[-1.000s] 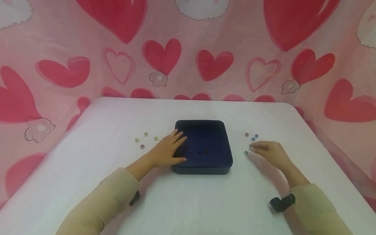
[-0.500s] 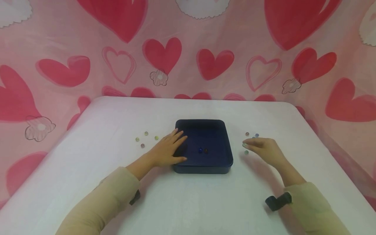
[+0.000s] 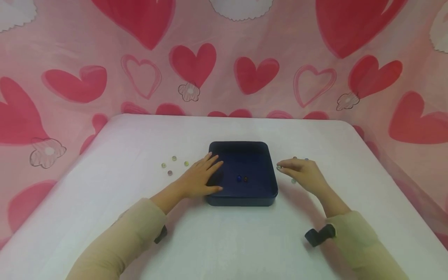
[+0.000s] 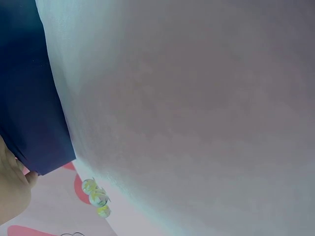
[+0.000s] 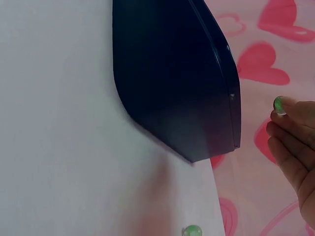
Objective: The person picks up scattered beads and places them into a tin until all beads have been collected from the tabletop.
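Observation:
A dark blue square tray (image 3: 245, 202) stands on the white table, with a blue marble (image 3: 239, 178) and a brown marble (image 3: 245, 179) inside. My left hand (image 3: 197, 181) lies over the tray's left rim, its fingers spread and straight, gripping nothing. Just off the tray's right side, my right hand (image 3: 305, 175) pinches a clear marble with green in it (image 5: 279, 105) between thumb and fingertips, raised above the table. Under that hand a green marble (image 5: 192, 231) lies on the table; other marbles there are partly hidden by the hand.
To the left of the tray lie several marbles, among them a yellowish one (image 3: 174, 158) and a reddish one (image 3: 170, 173). Past the right hand a bluish marble (image 3: 306, 159) peeks out. Behind the white table (image 3: 224, 241) hangs a pink cloth with hearts (image 3: 192, 64).
My right hand has lifted the pinched marble from the group on the right and carried it left toward the tray's edge. My left hand has stayed on the rim.

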Available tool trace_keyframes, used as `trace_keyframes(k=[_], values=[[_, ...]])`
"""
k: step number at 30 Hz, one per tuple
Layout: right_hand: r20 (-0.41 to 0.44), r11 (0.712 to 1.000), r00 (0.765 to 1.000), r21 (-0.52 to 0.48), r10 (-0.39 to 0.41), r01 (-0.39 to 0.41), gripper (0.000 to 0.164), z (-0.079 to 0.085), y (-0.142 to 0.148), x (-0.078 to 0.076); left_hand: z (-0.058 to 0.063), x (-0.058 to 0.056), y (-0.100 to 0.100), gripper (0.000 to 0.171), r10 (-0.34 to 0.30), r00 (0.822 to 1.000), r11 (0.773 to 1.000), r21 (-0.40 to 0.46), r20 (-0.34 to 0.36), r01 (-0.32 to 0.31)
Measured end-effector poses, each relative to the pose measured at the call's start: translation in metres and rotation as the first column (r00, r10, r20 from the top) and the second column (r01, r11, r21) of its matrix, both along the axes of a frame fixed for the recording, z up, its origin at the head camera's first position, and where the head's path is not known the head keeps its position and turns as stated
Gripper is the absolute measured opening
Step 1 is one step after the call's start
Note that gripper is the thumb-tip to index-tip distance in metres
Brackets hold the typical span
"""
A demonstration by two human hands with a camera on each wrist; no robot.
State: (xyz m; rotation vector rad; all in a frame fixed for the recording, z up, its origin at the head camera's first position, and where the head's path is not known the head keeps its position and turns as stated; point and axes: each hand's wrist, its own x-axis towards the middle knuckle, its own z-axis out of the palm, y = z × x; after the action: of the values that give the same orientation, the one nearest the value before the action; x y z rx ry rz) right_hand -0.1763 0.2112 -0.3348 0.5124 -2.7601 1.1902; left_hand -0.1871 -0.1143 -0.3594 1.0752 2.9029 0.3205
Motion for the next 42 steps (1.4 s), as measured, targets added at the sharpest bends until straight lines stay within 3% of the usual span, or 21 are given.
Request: trace_keyframes(k=[7, 29, 42], values=[[-0.019, 0.999, 0.999, -0.033, 0.037, -0.037, 0.022, 0.004, -0.011, -0.001, 0.001, 0.0, 0.0, 0.075, -0.004, 1.0, 1.0, -0.004, -0.005, 0.004], [0.067, 0.982, 0.988, -0.141, 0.137, -0.126, 0.021, -0.003, -0.046, -0.01, 0.003, 0.001, 0.001, 0.075, -0.007, 1.0, 1.0, 0.002, -0.001, 0.007], [0.07, 0.988, 0.986, -0.014, 0.152, -0.151, 0.02, -0.01, -0.062, -0.023, 0.002, 0.001, 0.0, 0.076, -0.003, 1.0, 1.0, 0.0, 0.007, 0.003]])
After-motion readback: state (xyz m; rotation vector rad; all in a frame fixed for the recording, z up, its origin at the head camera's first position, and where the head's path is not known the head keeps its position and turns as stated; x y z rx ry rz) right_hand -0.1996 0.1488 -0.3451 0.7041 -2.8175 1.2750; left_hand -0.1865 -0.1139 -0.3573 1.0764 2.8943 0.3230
